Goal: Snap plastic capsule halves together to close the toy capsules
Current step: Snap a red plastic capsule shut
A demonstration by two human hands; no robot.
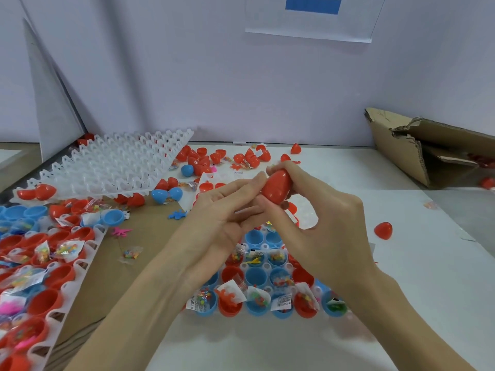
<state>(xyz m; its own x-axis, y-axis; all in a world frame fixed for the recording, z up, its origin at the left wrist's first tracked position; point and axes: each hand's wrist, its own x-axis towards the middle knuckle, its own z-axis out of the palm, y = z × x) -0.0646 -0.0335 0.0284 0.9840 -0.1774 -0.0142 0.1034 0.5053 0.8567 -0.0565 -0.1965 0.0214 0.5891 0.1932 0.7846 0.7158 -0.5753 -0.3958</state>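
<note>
Backdrop: pale lilac wall behind a white table [401, 263]; a torn cardboard box [428, 153] lies at the far right of it, and I see brown cardboard sheeting under the trays on the left.
Landmark: the filled tray [265, 266] of open capsule halves right below my hands.
Task item: one red capsule [276, 186], egg-shaped, held in the air above the far edge of that tray.
Right hand [321, 218]: fingers and thumb wrapped round the red capsule, gripping it.
Left hand [227, 210]: fingertips pinching the capsule's near-left end, pressing toward the right hand.
Seam: I cannot tell whether the two halves have fully clicked; the fingers cover the join.
Risk: if the rims sit skewed while I squeeze, one side may pop open and spill the toy; a slick shell could also squirt out of the pinch and roll off toward the loose red half [383, 230] to the right of the tray.
Count, trays: three in view, namely the landmark tray, a second filled tray [77, 266] to its left, and an empty white tray [107, 164] beyond that.
Count, landmark tray front row: six halves, alternating blue and red, each with a toy packet.
Count, loose halves beyond the tray: mostly red, too jumbled for an exact figure; at least two blue.
</note>
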